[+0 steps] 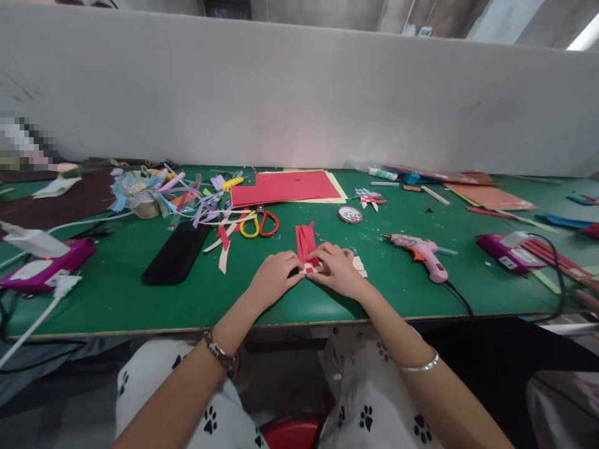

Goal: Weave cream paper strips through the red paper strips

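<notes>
So the left hand (281,274) and right hand (336,268) both have their grip pinching red-and-white woven paper strips (305,242) on the green counter (309,305), pink plastic glue gun (423,252) at 3 o'clock.

The left hand (277,274) and right hand (340,268) pinch the checkered near end of the red paper strips (305,240), on a green tabletop (116,305). Beyond the strips lie red sheets (290,188); beyond and left, scissors (268,224) with one yellow and one red handle loop. Left of the strips rests a flat black object (175,255); right, a pink glue gun (423,249).
</notes>
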The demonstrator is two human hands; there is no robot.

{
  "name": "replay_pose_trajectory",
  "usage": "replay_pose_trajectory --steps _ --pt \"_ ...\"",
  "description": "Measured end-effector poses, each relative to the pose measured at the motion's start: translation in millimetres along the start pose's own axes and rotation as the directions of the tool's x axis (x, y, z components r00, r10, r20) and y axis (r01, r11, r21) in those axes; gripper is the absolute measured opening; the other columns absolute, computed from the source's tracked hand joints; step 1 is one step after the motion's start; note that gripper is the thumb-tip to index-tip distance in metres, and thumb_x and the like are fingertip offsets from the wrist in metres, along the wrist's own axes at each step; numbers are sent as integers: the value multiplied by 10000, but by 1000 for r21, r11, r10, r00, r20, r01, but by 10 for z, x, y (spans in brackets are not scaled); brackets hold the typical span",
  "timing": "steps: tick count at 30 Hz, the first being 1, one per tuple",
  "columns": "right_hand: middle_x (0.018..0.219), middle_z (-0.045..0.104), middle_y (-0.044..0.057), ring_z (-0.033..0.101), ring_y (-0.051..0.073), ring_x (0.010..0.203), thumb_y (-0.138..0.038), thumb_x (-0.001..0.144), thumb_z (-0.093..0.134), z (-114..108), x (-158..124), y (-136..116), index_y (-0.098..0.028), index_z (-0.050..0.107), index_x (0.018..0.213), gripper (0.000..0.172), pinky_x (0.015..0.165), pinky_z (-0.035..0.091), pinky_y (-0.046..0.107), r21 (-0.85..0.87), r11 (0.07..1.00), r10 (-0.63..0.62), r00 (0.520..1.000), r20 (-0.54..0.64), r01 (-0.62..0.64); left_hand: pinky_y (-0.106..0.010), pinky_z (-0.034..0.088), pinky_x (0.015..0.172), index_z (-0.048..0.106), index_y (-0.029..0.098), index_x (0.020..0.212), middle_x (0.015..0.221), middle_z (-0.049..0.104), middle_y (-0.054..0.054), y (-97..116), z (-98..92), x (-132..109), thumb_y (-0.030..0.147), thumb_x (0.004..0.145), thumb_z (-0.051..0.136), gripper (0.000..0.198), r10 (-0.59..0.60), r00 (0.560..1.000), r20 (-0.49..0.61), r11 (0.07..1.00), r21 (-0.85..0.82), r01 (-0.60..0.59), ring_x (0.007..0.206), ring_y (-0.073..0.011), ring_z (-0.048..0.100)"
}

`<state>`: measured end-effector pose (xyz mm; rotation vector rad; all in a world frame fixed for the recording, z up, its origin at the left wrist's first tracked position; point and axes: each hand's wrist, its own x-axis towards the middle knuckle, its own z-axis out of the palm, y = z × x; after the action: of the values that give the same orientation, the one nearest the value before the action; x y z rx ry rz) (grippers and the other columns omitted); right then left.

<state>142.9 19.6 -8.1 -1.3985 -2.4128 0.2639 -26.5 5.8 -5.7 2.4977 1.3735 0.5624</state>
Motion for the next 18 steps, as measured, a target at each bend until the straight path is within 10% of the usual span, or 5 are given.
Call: replay_pose_trajectory --steps 18 --pt "953 551 8 481 183 919 -319 718 574 10 8 9 -252 571 848 147 806 241 377 80 995 55 998 2 -55 -283 405 688 587 154 808 848 599 -33 -3 13 1 229 797 511 107 13 1000 -19 1000 -12 -13 814 -167 546"
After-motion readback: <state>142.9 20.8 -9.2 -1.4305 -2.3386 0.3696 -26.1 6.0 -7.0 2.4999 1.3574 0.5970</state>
